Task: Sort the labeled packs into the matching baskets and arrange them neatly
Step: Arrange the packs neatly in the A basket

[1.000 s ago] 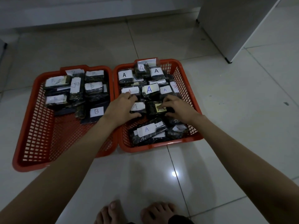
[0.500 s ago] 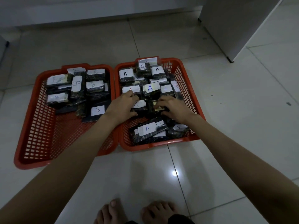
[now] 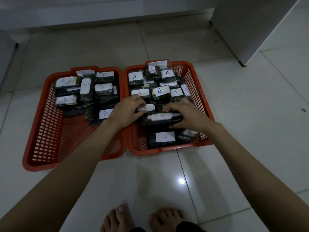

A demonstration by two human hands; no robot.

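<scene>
Over the right basket (image 3: 202, 91), right hand (image 3: 189, 117) gripping dark white-labelled pack (image 3: 163, 119), left hand (image 3: 126, 113) pinching A-labelled pack (image 3: 147, 108).

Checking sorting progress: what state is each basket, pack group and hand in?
Left basket: holds B packs, near half bare.
B packs: piled at the far end.
Right basket: nearly full.
A packs: loosely stacked, some tilted.
Left hand: grips an A-labeled pack.
Right hand: grips a long dark pack.
</scene>
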